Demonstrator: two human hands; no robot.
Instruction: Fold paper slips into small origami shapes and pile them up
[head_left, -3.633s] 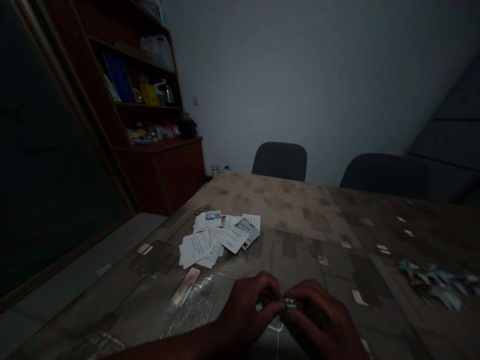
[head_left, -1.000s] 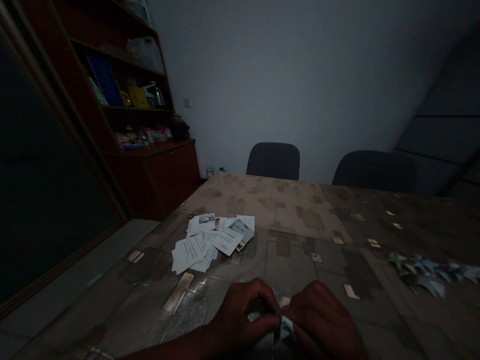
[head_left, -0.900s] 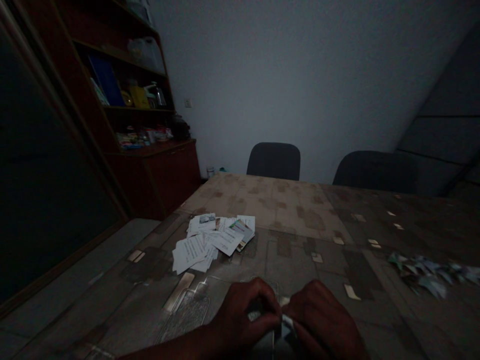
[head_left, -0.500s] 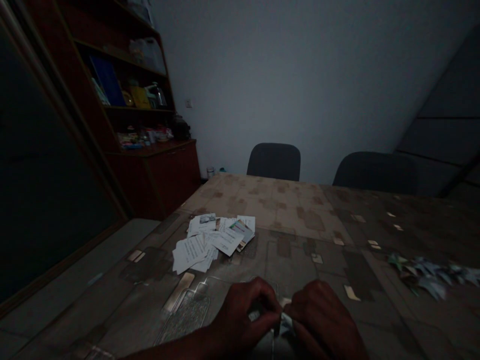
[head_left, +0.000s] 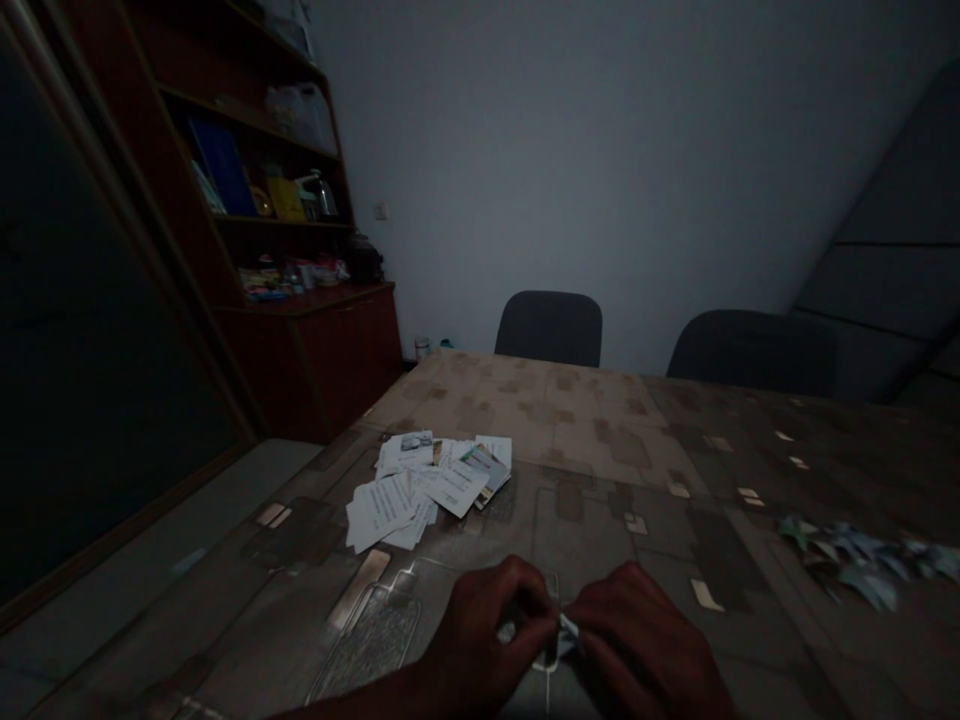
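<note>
Near the table's front edge, both my hands meet over a small folded piece of paper (head_left: 568,634). My left hand (head_left: 495,625) pinches its left side between thumb and forefinger. From the other side, my right hand (head_left: 641,635) grips it with curled fingers that hide much of the paper. Beyond my left hand lies a loose pile of printed paper cards (head_left: 416,485), most of them white, one with a coloured picture. Off to the right is a cluster of small folded paper pieces (head_left: 862,560).
A patterned cloth covers the table (head_left: 547,400). Two dark chairs, one at the middle (head_left: 550,325) and one farther right (head_left: 754,350), stand behind its far edge. A wooden cabinet (head_left: 345,340) with filled shelves is at the left against the wall.
The fingers of my right hand have shifted slightly on the small paper, and a little more of its pale edge shows. The view has tilted up a bit.
</note>
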